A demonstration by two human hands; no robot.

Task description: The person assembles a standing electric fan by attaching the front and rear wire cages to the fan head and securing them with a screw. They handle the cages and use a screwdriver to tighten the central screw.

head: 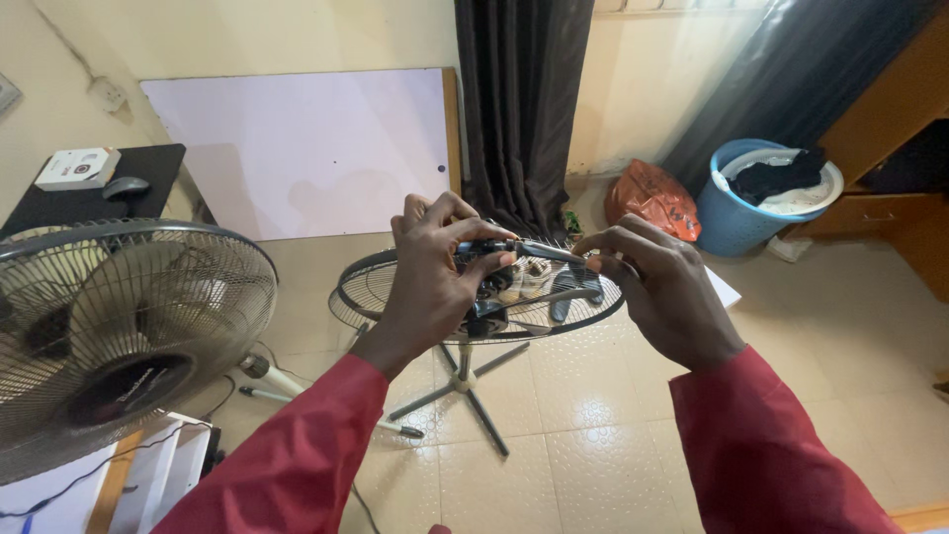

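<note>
With our left hand [435,272] closed around the motor housing [486,297] of the stripped fan, whose rear grille [395,297] remains mounted, our right hand [662,292] pinches a screwdriver [539,250] at it, while the assembled fan [119,326] stands by the desk.

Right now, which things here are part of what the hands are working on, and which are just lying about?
In hand:
left hand gripping the dark motor part
right hand on the slim metal tool
round wire fan guard on its stand

Lying about:
second fan
blue basket
orange bag
white board
computer mouse
</note>
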